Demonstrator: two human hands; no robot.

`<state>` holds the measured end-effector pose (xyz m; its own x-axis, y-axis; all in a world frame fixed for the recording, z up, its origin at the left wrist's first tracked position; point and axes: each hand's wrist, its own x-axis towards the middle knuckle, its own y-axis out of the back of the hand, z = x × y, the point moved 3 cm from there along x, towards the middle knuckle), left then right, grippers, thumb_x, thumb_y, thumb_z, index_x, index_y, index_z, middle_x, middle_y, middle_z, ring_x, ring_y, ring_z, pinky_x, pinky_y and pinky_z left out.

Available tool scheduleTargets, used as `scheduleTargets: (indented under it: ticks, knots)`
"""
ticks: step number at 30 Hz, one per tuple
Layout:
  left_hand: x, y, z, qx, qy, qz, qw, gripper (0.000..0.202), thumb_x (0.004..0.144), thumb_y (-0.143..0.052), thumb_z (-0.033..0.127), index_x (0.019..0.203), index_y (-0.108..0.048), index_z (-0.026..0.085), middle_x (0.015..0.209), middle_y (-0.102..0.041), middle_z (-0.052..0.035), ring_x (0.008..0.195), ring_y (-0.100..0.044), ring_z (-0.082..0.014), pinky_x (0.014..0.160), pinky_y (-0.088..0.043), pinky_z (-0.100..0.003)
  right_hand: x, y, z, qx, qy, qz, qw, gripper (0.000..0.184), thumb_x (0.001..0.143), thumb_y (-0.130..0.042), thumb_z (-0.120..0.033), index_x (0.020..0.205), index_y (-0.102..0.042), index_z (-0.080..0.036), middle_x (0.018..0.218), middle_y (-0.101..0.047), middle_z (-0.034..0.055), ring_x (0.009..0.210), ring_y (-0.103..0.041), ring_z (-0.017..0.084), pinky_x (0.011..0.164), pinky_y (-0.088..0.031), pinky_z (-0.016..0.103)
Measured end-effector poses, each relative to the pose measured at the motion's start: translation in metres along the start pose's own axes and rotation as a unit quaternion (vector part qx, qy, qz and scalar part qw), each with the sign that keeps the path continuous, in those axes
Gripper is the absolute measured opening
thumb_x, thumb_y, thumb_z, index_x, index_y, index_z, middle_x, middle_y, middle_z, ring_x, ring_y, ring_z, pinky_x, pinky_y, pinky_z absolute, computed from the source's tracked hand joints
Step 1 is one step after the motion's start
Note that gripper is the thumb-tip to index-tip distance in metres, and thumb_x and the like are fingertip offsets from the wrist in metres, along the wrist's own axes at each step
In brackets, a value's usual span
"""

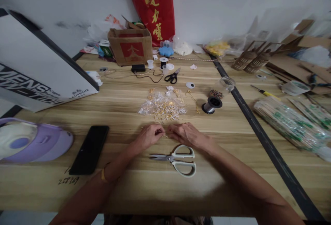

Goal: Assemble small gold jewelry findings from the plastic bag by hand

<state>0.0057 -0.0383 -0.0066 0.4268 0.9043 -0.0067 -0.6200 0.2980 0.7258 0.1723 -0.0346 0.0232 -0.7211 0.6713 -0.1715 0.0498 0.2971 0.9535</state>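
Close together over the middle of the table point(124, 190), my left hand point(152, 134) and my right hand point(184, 132) both have their fingers pinched. Between the fingertips shows something tiny and gold-coloured, too small to name. Just beyond the hands lies a pile of gold and silver beads point(167, 109), partly on clear plastic bags point(146, 106). White-handled scissors point(172, 157) rest nearer to me, blades pointing left. A short gold chain point(193, 100) lies right of the pile, beside a spool of silver wire point(212, 105).
A black phone point(89, 150) and a purple visor point(49, 140) lie at left, below a large white box point(43, 66). Black scissors point(172, 77) and a paper bag point(130, 47) are farther back. At right are a tipped jar point(227, 84), a yellow-handled tool point(265, 92) and bagged sticks point(287, 123).
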Motion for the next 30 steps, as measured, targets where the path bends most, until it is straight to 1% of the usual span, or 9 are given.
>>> scheduleTargets:
  ticks: [3, 7, 14, 20, 28, 30]
  knots:
    - [0.0, -0.0014, 0.003, 0.005, 0.0, -0.002, 1.0, 0.01, 0.078, -0.058, 0.015, 0.073, -0.066, 0.015, 0.069, -0.062, -0.0006, 0.06, -0.051, -0.0104, 0.058, -0.036, -0.02, 0.0003, -0.0013, -0.0031, 0.007, 0.006, 0.013, 1.0, 0.02, 0.096, -0.04, -0.032, 0.101, -0.054, -0.019, 0.085, -0.068, 0.0047, 0.072, -0.061, 0.014, 0.059, -0.028, 0.024]
    - [0.0005, -0.0037, 0.0049, 0.012, -0.012, -0.003, 1.0, 0.01, 0.076, -0.057, 0.01, 0.073, -0.065, 0.014, 0.07, -0.062, -0.001, 0.061, -0.051, -0.0108, 0.058, -0.035, -0.02, 0.0008, -0.0031, -0.0058, -0.007, -0.003, 0.03, 1.0, 0.024, 0.097, -0.038, -0.035, 0.103, -0.054, -0.018, 0.08, -0.066, 0.0044, 0.068, -0.06, 0.015, 0.058, -0.028, 0.025]
    - [0.0004, -0.0028, 0.007, 0.001, -0.009, -0.012, 1.0, 0.009, 0.078, -0.059, 0.014, 0.071, -0.065, 0.013, 0.069, -0.06, -0.0009, 0.06, -0.05, -0.0105, 0.058, -0.035, -0.02, 0.0024, -0.0033, -0.007, -0.033, 0.019, 0.032, 0.999, 0.022, 0.098, -0.037, -0.028, 0.099, -0.056, -0.019, 0.083, -0.064, 0.0046, 0.068, -0.056, 0.012, 0.056, -0.024, 0.025]
    - [0.0002, -0.0031, 0.0051, 0.001, -0.009, -0.003, 1.0, 0.009, 0.078, -0.06, 0.016, 0.072, -0.066, 0.014, 0.067, -0.059, 0.0003, 0.058, -0.048, -0.0097, 0.057, -0.034, -0.02, 0.0023, -0.003, -0.0067, -0.039, 0.018, 0.025, 0.999, 0.021, 0.097, -0.037, -0.026, 0.097, -0.057, -0.017, 0.08, -0.063, 0.0047, 0.066, -0.054, 0.012, 0.056, -0.024, 0.025]
    - [0.0005, -0.0063, 0.0024, -0.002, -0.013, -0.001, 1.0, 0.008, 0.078, -0.06, 0.017, 0.073, -0.066, 0.014, 0.068, -0.06, -0.0003, 0.061, -0.05, -0.0104, 0.058, -0.035, -0.021, 0.0028, -0.0032, -0.0059, -0.034, 0.032, 0.023, 0.999, 0.024, 0.098, -0.036, -0.028, 0.102, -0.057, -0.017, 0.082, -0.064, 0.0058, 0.069, -0.056, 0.013, 0.058, -0.027, 0.024]
    - [0.0004, -0.0056, 0.0035, 0.002, -0.015, -0.004, 1.0, 0.009, 0.079, -0.06, 0.017, 0.074, -0.067, 0.014, 0.068, -0.06, -0.0003, 0.061, -0.05, -0.0105, 0.059, -0.035, -0.021, 0.0027, -0.0036, -0.0046, -0.037, 0.028, 0.012, 0.999, 0.026, 0.098, -0.036, -0.029, 0.098, -0.058, -0.016, 0.082, -0.064, 0.0064, 0.068, -0.057, 0.013, 0.058, -0.027, 0.025]
